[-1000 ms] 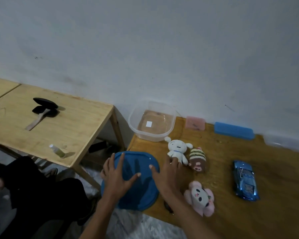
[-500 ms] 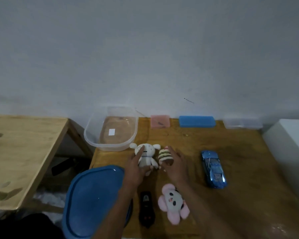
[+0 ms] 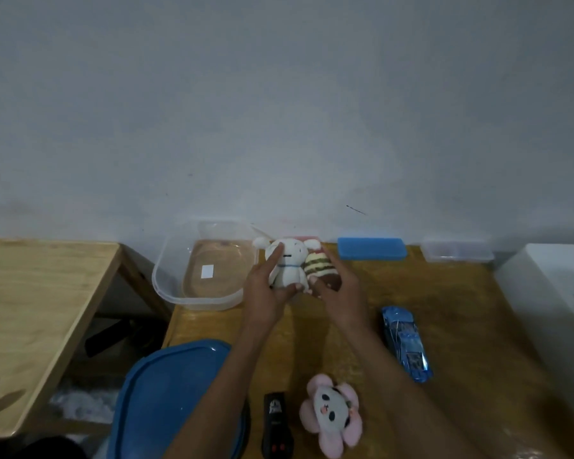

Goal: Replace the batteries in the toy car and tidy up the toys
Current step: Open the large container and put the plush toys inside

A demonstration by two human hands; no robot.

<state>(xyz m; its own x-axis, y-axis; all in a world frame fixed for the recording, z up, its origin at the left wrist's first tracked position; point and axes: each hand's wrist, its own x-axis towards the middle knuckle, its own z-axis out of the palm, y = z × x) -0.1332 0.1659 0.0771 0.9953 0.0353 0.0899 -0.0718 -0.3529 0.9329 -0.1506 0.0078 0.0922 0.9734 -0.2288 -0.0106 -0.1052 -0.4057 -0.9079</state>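
Grey wall behind, wooden table [image 3: 461, 326] underneath. I see the left hand [image 3: 265, 293] holding the white plush dog [image 3: 289, 263] with the thumb under its feet and the index finger laid up its side; the right hand [image 3: 342, 293] is wrapped around the striped brown plush [image 3: 322, 270]. Both toys are lifted, just beside the clear plastic tub [image 3: 166, 286] at the table's left rear.

My read on handling: both plushes are light, soft and squashy, not fragile, so a loose body grip is enough. Blue toy car [image 3: 406, 342] is hard plastic and glossy, probably slick; I'd take it by the flanks, not the roof. It sits untouched on the right of the table.

Versus 0.5 s ago: both plushes were on the table under the fingertips and are now raised toward the tub.

Outward: pink flower plush [image 3: 332, 415] and black remote [image 3: 276, 425] are near the front edge, blue lid [image 3: 166, 399] front left.
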